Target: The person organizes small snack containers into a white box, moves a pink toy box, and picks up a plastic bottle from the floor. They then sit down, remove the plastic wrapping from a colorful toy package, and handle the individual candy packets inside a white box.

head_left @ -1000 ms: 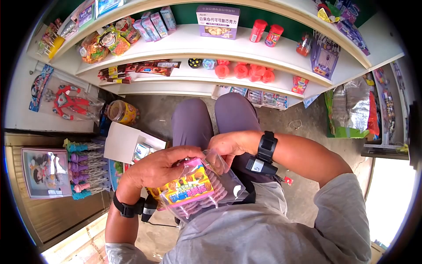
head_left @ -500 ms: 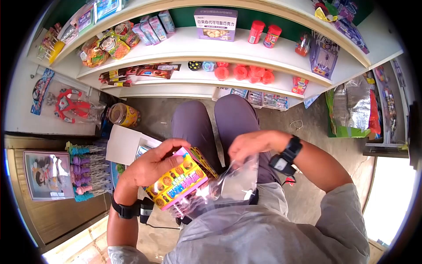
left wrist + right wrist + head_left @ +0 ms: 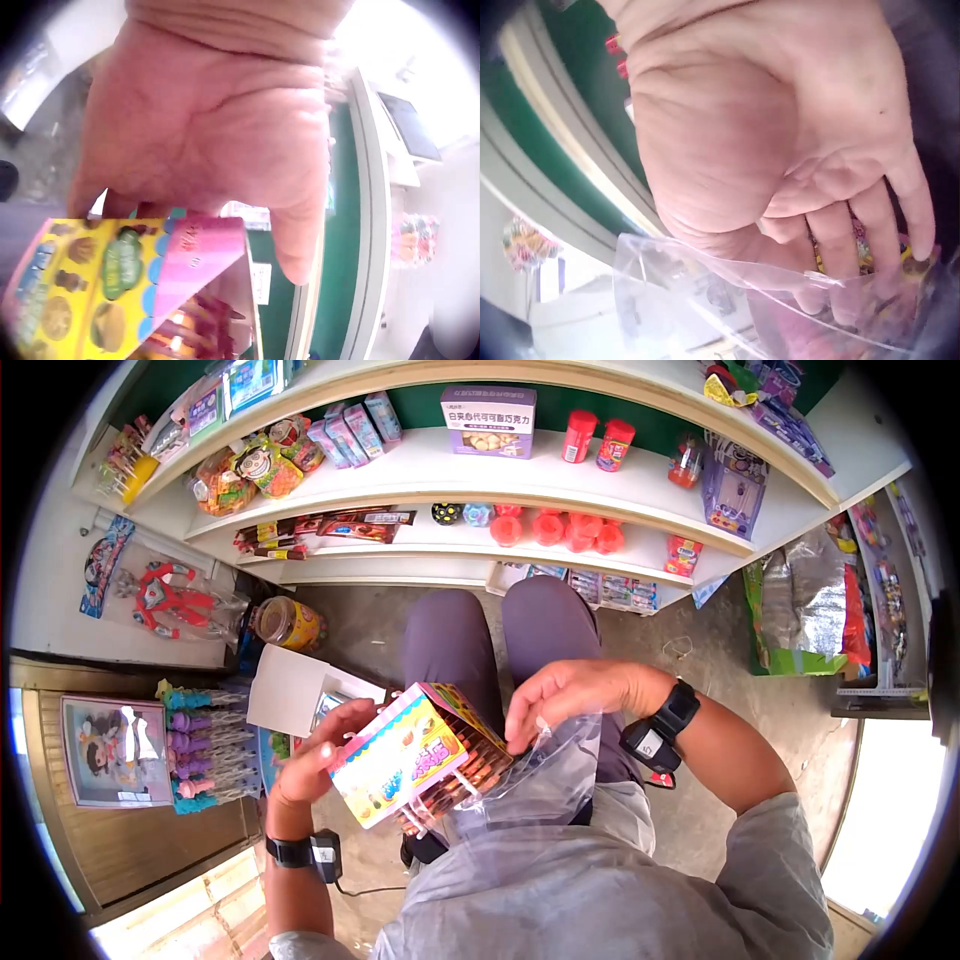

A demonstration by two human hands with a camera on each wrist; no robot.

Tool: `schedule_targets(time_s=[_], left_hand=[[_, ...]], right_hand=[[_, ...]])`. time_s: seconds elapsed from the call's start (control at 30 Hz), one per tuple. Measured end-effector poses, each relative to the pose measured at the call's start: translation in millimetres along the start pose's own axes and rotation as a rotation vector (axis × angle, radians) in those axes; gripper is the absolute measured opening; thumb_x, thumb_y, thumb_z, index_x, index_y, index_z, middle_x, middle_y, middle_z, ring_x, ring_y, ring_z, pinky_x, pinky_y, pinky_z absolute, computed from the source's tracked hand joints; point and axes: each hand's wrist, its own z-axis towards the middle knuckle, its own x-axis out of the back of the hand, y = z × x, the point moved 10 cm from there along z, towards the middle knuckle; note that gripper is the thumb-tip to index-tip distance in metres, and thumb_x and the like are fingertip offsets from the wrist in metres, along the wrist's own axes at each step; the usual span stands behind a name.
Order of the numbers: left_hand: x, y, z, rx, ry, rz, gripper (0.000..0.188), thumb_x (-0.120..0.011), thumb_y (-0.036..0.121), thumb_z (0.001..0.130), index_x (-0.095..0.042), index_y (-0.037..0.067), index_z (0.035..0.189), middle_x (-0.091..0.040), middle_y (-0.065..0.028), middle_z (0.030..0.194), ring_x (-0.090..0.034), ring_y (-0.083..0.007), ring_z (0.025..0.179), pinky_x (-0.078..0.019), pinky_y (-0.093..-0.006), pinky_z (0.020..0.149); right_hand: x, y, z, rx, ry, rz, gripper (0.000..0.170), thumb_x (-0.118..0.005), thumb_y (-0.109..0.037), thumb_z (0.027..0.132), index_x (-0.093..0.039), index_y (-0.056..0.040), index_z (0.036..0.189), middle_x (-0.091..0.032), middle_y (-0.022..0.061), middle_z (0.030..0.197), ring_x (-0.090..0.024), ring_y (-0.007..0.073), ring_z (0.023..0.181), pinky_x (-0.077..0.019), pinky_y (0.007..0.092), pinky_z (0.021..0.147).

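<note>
A yellow, pink and white snack box printed with food pictures sits tilted over the lap. Rows of brown sticks with white ends show along its lower side. At the box's left edge is my left hand, its thumb extended clear of the box and its other fingers partly hidden behind it. A clear plastic bag hangs open at the right of the box and spreads down over the shirt. My right hand pinches the bag's upper edge between thumb and fingers, close to the box's right corner.
Shelves ahead carry a purple chocolate box, red tubes and red round containers. To the left are an open white carton, a jar and a packaged red figure. A green bag stands at right.
The snack box has turned and tipped, showing its white end flap and brown sticks. My left hand has loosened from over its top to its left edge. The bag has been pulled rightward off the box.
</note>
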Motion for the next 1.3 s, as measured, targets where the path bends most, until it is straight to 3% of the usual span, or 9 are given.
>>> schedule_targets(time_s=[0.13,0.27,0.37,0.4,0.53,0.7,0.93,1.07,1.3], left_hand=[[14.7,-56.8,-31.4,-0.003,0.143,-0.224,0.119,-0.084,0.058,0.079,-0.026,0.003,0.167,-0.043,-0.0167,0.164,-0.046,-0.0312,0.15,-0.0374,-0.0439,0.124],[14.7,-81.4,-49.3,-0.096,0.201,-0.462,0.112,-0.087,0.062,0.081,-0.038,0.001,0.162,-0.059,-0.0146,0.154,-0.061,-0.0304,0.137,-0.0495,-0.0459,0.117],[18.5,-98.6,-57.3,-0.134,0.159,-0.428,0.114,-0.087,0.064,0.08,-0.039,0.002,0.162,-0.057,-0.0148,0.155,-0.06,-0.0302,0.139,-0.0481,-0.0463,0.118],[20.8,-106.7,-60.6,-0.138,0.138,-0.383,0.115,-0.087,0.065,0.079,-0.038,0.002,0.162,-0.056,-0.0149,0.157,-0.059,-0.03,0.141,-0.0473,-0.0464,0.119],[20.7,-119.1,-64.9,-0.077,0.183,-0.369,0.11,-0.083,0.062,0.085,-0.037,0.0,0.163,-0.053,-0.0157,0.159,-0.054,-0.0292,0.145,-0.0419,-0.0452,0.122],[5.6,-101.6,-55.2,-0.155,0.283,-0.446,0.096,-0.076,0.058,0.091,-0.04,0.001,0.16,-0.057,-0.0167,0.155,-0.059,-0.0307,0.139,-0.0465,-0.0459,0.118],[3.9,-79.7,-34.8,-0.265,0.421,-0.63,0.082,-0.066,0.055,0.096,-0.045,0.002,0.155,-0.065,-0.0184,0.143,-0.068,-0.0309,0.127,-0.0539,-0.0478,0.112],[-4.8,-47.4,-12.1,-0.312,0.348,-0.595,0.081,-0.063,0.058,0.098,-0.045,0.007,0.158,-0.057,-0.0144,0.156,-0.056,-0.0321,0.142,-0.0419,-0.0562,0.121],[4.6,-22.5,33.7,-0.253,0.23,-0.6,0.088,-0.059,0.065,0.096,-0.04,0.012,0.163,-0.049,-0.0121,0.164,-0.047,-0.0362,0.15,-0.0317,-0.0644,0.123]], right_hand=[[0.6,17.2,2.0,0.171,0.042,0.38,0.047,-0.057,-0.018,0.101,-0.06,0.0042,0.142,-0.069,0.02,0.138,-0.066,0.0313,0.13,-0.0493,0.0446,0.115],[10.3,47.9,5.7,0.2,0.296,0.562,0.065,-0.058,-0.045,0.101,-0.059,0.0017,0.147,-0.057,0.0237,0.154,-0.056,0.0389,0.141,-0.0445,0.0542,0.119],[5.9,65.6,9.7,0.215,0.146,0.786,0.065,-0.059,-0.04,0.099,-0.056,0.0048,0.147,-0.054,0.0259,0.155,-0.054,0.0408,0.142,-0.0435,0.0553,0.119],[11.7,64.1,5.4,0.252,0.2,0.647,0.062,-0.056,-0.048,0.103,-0.062,-0.0014,0.142,-0.06,0.0208,0.151,-0.055,0.0395,0.143,-0.0452,0.0625,0.116],[23.7,17.5,-22.9,0.383,0.331,0.644,0.058,-0.055,-0.032,0.099,-0.056,0.001,0.147,-0.059,0.024,0.15,-0.056,0.0376,0.141,-0.0467,0.0538,0.115],[38.6,9.7,-81.8,0.245,0.808,0.332,0.072,-0.055,-0.056,0.106,-0.049,-0.0017,0.153,-0.057,0.0215,0.151,-0.06,0.036,0.134,-0.0496,0.0506,0.109],[-3.2,36.8,-91.4,0.157,0.729,0.29,0.059,-0.056,-0.039,0.109,-0.045,-0.0054,0.157,-0.059,0.0233,0.148,-0.063,0.0363,0.131,-0.0549,0.0531,0.103],[-13.5,23.5,-78.9,0.098,0.513,0.21,0.055,-0.061,-0.012,0.103,-0.047,-0.0013,0.155,-0.066,0.0207,0.139,-0.073,0.025,0.113,-0.06,0.035,0.088],[13.2,5.0,-65.2,-0.005,0.602,-0.299,0.06,-0.078,-0.026,0.097,-0.056,-0.0022,0.147,-0.069,0.0163,0.133,-0.073,0.0215,0.109,-0.0592,0.0339,0.09]])
